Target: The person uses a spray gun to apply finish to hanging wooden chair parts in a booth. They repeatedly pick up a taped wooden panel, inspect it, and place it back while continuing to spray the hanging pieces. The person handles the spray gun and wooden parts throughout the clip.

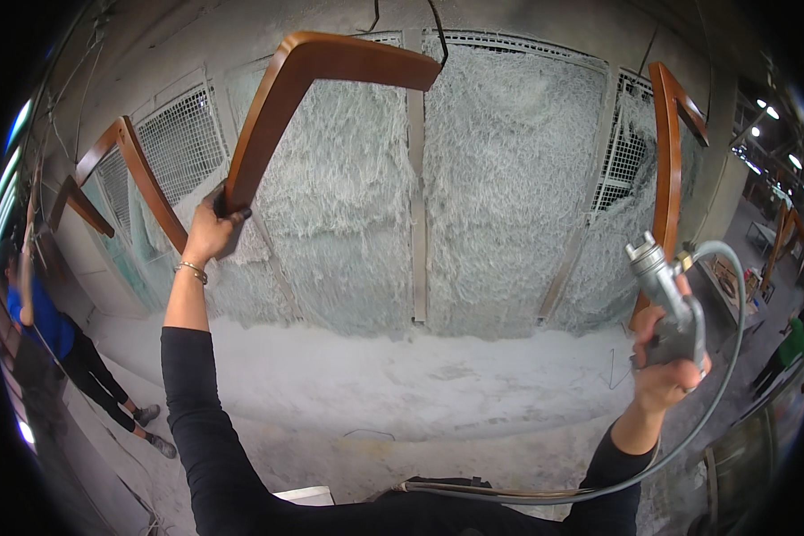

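A reddish-brown, L-shaped wooden furniture part hangs before me, its right end at a dark wire hook. My left hand is closed round its lower left end, the thumb across the near face. At the right, my right hand grips a grey metal spray gun. The gun's nozzle points up and away, apart from the part I hold. From its brass fitting a grey hose loops down along my right forearm and across my waist.
More brown wooden parts hang at the left and right. Behind stands a wall of filter panels crusted with white fluff, above a white-dusted floor. A person in blue is at far left, another in green at far right.
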`<move>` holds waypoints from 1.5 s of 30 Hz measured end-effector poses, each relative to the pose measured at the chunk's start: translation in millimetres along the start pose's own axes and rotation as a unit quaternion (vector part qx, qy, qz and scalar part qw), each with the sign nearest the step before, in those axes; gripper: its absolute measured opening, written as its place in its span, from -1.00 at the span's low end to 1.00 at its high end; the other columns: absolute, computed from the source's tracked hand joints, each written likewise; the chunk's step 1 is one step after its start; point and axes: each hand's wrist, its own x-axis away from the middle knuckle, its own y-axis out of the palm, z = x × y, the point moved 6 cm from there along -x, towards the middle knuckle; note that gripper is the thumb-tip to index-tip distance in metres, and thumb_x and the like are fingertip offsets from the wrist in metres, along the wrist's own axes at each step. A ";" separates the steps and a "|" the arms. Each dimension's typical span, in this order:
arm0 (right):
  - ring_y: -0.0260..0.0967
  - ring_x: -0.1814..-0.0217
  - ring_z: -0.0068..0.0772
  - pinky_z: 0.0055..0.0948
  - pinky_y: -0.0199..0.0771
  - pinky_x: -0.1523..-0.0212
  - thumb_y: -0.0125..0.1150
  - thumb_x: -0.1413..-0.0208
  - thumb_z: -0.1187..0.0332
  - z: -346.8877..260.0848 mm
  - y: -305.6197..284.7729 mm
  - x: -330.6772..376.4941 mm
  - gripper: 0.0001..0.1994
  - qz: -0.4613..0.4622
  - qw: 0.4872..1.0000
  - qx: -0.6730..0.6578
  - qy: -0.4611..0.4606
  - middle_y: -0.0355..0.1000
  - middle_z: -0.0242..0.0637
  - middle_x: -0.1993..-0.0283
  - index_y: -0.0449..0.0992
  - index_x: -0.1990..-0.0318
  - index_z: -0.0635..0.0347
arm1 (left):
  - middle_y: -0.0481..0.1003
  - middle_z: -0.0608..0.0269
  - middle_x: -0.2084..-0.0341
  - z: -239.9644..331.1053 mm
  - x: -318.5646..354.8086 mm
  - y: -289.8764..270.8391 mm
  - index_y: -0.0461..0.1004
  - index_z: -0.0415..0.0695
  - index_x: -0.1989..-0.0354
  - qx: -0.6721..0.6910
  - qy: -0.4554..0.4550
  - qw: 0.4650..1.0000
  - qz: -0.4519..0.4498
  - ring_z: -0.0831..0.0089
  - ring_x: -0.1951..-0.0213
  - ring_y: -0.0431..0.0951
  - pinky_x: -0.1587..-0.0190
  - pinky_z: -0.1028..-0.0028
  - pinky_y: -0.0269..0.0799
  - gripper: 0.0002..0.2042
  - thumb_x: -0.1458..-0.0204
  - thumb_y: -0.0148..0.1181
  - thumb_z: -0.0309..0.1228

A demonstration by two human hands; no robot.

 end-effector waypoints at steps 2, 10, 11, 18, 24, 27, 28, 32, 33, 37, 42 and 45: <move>0.12 0.68 -0.70 -0.66 0.04 0.64 -0.20 -0.01 -0.65 2.2 -8.9 -16.0 0.24 0.000 0.999 -0.031 0.025 0.35 -0.39 0.56 0.33 -0.29 0.62 | 0.62 -0.05 0.02 -4.1 -10.2 -17.4 0.43 -0.41 -0.20 -0.007 0.053 0.996 0.064 0.24 -0.09 0.61 -0.22 0.37 0.42 -0.50 -0.02 0.29 -0.64; 0.04 0.67 -0.76 -0.69 -0.02 0.69 -0.18 0.08 -0.70 16.3 -29.5 -63.2 0.24 -0.100 0.983 -0.098 0.122 0.30 -0.44 0.50 0.29 -0.35 0.42 | 0.66 -0.01 0.08 5.8 -24.2 -59.1 0.39 -0.45 -0.23 0.032 0.116 0.984 0.130 0.37 0.06 0.69 -0.10 0.39 0.53 -0.54 -0.12 0.20 -0.70; 0.04 0.68 -0.77 -0.68 -0.02 0.68 -0.21 0.01 -0.66 19.2 -25.9 -69.8 0.17 -0.117 0.977 -0.139 0.116 0.32 -0.43 0.51 0.38 -0.31 0.40 | 0.66 0.00 0.09 8.7 -24.2 -61.1 0.41 -0.42 -0.22 0.021 0.122 0.983 0.134 0.35 0.06 0.69 -0.08 0.38 0.53 -0.55 -0.11 0.21 -0.69; 0.11 0.62 -0.73 -0.70 -0.02 0.67 -0.23 -0.10 -0.62 38.8 -32.6 -95.2 0.11 -0.078 0.987 -0.044 0.135 0.32 -0.43 0.48 0.31 -0.37 0.34 | 0.64 0.03 0.09 17.7 -12.8 -66.8 0.54 -0.21 -0.15 -0.039 0.137 0.974 0.175 0.24 0.05 0.68 -0.01 0.32 0.55 -0.55 -0.02 0.30 -0.69; 0.17 0.65 -0.65 -0.60 0.17 0.63 -0.07 0.07 -0.69 -10.5 -39.4 -61.9 0.26 -0.187 0.931 -0.312 0.040 0.43 -0.25 0.46 0.23 -0.41 0.45 | 0.62 -0.04 0.00 9.0 -10.9 -64.8 0.53 -0.21 -0.15 -0.027 0.103 0.977 0.183 0.13 -0.03 0.66 -0.09 0.28 0.52 -0.56 -0.03 0.31 -0.64; 0.19 0.66 -0.59 -0.55 0.21 0.63 -0.06 0.14 -0.72 -9.8 -35.7 -61.8 0.31 -0.174 0.927 -0.323 0.079 0.47 -0.11 0.46 0.21 -0.42 0.45 | 0.62 -0.05 -0.01 9.2 -6.9 -66.6 0.51 -0.21 -0.19 -0.059 0.090 0.976 0.188 0.07 -0.03 0.65 -0.12 0.28 0.51 -0.53 -0.04 0.33 -0.59; 0.15 0.67 -0.62 -0.57 0.17 0.65 -0.06 0.17 -0.73 -4.0 -32.5 -66.9 0.33 -0.170 0.926 -0.321 0.101 0.42 -0.20 0.48 0.20 -0.42 0.46 | 0.62 -0.07 0.00 10.6 -4.5 -66.0 0.50 -0.24 -0.20 -0.086 0.087 0.976 0.179 0.09 -0.03 0.65 -0.12 0.28 0.51 -0.52 -0.04 0.34 -0.58; 0.07 0.66 -0.68 -0.65 -0.01 0.71 -0.07 0.28 -0.78 29.1 -39.9 -77.5 0.42 -0.044 0.980 -0.083 0.175 0.28 -0.42 0.55 0.17 -0.41 0.52 | 0.62 -0.16 0.04 11.1 12.4 -50.7 0.41 -0.40 -0.25 -0.147 0.035 0.985 0.085 0.22 -0.01 0.66 -0.12 0.30 0.52 -0.43 -0.04 0.40 -0.50; 0.07 0.66 -0.68 -0.66 -0.01 0.71 -0.08 0.28 -0.77 31.7 -41.6 -74.6 0.42 -0.031 0.983 -0.078 0.163 0.26 -0.42 0.55 0.17 -0.41 0.52 | 0.61 -0.12 0.01 6.5 15.3 -38.7 0.34 -0.43 -0.30 -0.059 -0.013 0.998 0.014 0.30 0.00 0.65 -0.11 0.34 0.53 -0.36 -0.03 0.42 -0.47; 0.09 0.67 -0.63 -0.61 0.04 0.70 -0.06 0.20 -0.72 40.2 -50.8 -34.8 0.33 -0.016 0.976 -0.167 0.136 0.26 -0.39 0.57 0.23 -0.39 0.49 | 0.43 -0.07 -0.25 8.4 32.0 7.0 0.07 -0.39 -0.46 0.090 -0.062 0.987 -0.120 0.23 -0.21 0.52 -0.23 0.33 0.50 -0.21 -0.07 0.35 -0.58; 0.18 0.65 -0.52 -0.53 0.11 0.64 -0.06 0.01 -0.61 43.9 -48.3 6.2 0.16 -0.089 0.979 -0.178 0.051 0.29 -0.31 0.58 0.33 -0.36 0.43 | 0.44 0.00 -0.23 9.9 32.8 37.7 0.02 -0.33 -0.49 0.180 -0.088 0.973 -0.115 0.27 -0.23 0.49 -0.29 0.30 0.49 -0.24 -0.13 0.28 -0.61; 0.16 0.65 -0.55 -0.53 0.07 0.66 -0.10 -0.02 -0.61 42.6 -40.4 14.4 0.15 -0.109 0.974 -0.198 0.000 0.28 -0.34 0.59 0.36 -0.33 0.45 | 0.45 0.12 -0.22 11.9 31.3 46.8 0.05 -0.22 -0.50 0.253 -0.076 0.959 -0.104 0.32 -0.21 0.51 -0.30 0.29 0.48 -0.23 -0.14 0.31 -0.58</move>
